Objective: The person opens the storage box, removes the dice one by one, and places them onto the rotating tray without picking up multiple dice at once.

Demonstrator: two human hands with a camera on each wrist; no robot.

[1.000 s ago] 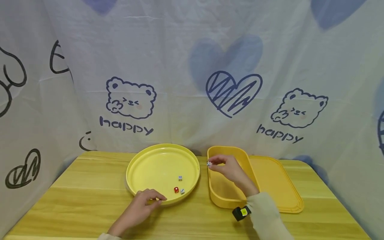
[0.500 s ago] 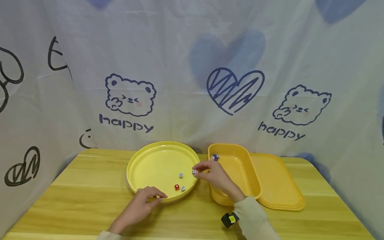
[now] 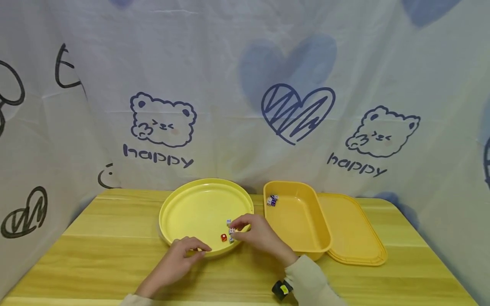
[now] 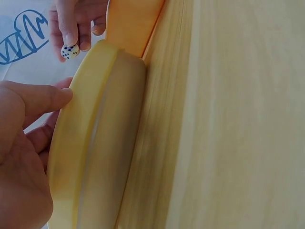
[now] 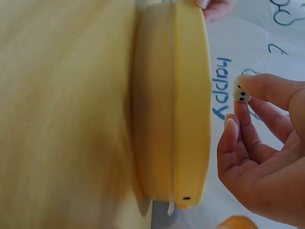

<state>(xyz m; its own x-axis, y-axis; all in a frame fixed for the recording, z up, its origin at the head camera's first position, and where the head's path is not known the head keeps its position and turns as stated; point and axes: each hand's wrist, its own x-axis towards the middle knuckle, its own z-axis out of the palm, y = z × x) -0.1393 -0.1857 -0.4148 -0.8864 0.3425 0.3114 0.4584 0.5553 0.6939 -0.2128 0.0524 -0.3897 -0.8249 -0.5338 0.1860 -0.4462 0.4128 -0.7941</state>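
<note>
A white die (image 5: 241,90) with dark dots is pinched between the thumb and fingers of my right hand (image 3: 258,233), over the right part of a round yellow tray (image 3: 191,208). Below and around it in the head view lie a red die (image 3: 223,238), a white die (image 3: 229,222) and another white die (image 3: 231,240), partly covered by the fingers. My left hand (image 3: 180,257) holds the tray's near rim, its thumb on the outside and the fingers reaching behind the edge in the left wrist view.
To the right stands an orange-yellow box (image 3: 302,221), with several dice (image 3: 272,200) in its far left corner. Its flat lid (image 3: 354,229) lies beside it on the wooden table (image 3: 95,246). A printed curtain (image 3: 229,140) hangs behind the table.
My right hand has moved left and down from over the box to over the tray, carrying the white die. My left hand has stayed at the tray's rim.
</note>
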